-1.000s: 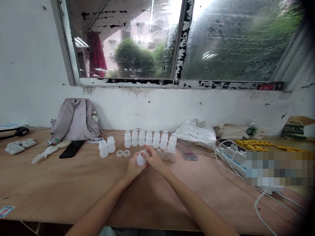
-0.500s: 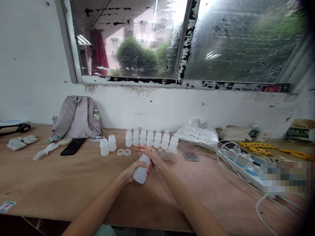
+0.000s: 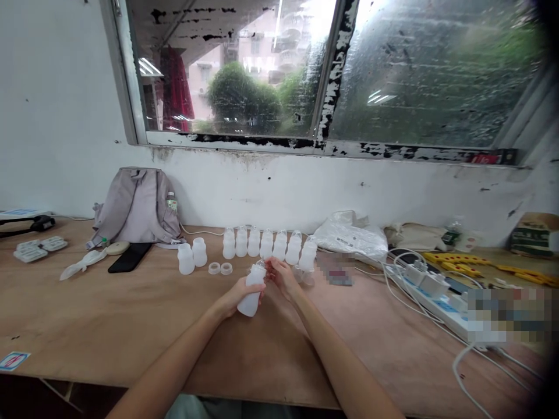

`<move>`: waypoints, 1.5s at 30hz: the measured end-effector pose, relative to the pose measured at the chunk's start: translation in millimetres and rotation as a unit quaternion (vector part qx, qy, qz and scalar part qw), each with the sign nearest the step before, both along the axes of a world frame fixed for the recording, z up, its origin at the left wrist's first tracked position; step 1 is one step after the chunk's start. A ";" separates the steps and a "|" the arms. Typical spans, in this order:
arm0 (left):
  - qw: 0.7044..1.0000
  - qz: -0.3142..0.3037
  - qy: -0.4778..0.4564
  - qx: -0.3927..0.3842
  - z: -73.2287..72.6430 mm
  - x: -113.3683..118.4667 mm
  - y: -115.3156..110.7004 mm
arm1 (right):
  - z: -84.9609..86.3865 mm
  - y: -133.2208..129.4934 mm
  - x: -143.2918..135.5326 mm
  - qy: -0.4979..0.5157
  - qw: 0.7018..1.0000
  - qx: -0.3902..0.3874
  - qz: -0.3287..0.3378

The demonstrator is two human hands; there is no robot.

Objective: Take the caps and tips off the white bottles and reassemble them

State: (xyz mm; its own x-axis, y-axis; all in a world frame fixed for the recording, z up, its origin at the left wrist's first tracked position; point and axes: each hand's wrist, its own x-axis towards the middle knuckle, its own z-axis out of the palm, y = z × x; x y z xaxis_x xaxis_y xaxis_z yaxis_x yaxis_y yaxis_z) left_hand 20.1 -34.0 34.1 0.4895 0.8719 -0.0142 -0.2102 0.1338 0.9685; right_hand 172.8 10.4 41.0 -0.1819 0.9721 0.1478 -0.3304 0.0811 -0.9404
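Note:
My left hand [image 3: 238, 295] is wrapped around a frosted white baby bottle [image 3: 250, 299], holding it tilted above the table. By the bottle's top, my right hand [image 3: 282, 276] has its fingers bent in at a clear cap [image 3: 261, 263]; the exact contact is hard to see. Behind my hands stands a row of several similar bottles [image 3: 241, 243] with clear domed tops. Two uncapped bottles [image 3: 186, 260] are on the left, close to two ring collars [image 3: 213, 268] lying flat. Clear domed caps [image 3: 308, 278] sit just beyond my right hand, which partly covers them.
A grey backpack [image 3: 135, 206] leans on the wall, with a black phone [image 3: 130, 258] in front of it. To the right are a plastic bag [image 3: 351, 235], a power strip [image 3: 449, 314] with trailing white cables and yellow pieces [image 3: 454, 262].
My right hand has come off its flat position over the bottle's top and now bends its fingers beside it. A clear cap shows there. The left hand keeps its hold on the bottle.

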 end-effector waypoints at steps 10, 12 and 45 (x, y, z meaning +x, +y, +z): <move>0.999 -0.004 0.022 0.026 -8.5 1.4 2.0 | 1.8 -0.5 3.1 0.025 0.999 -0.023 -0.007; 0.999 -0.014 0.037 0.037 -6.4 0.8 0.6 | 2.3 1.0 4.7 0.050 0.998 -0.033 -0.013; 0.479 0.241 0.748 0.390 51.6 -108.7 113.9 | -24.0 1.8 -12.4 -0.192 0.979 0.061 -0.008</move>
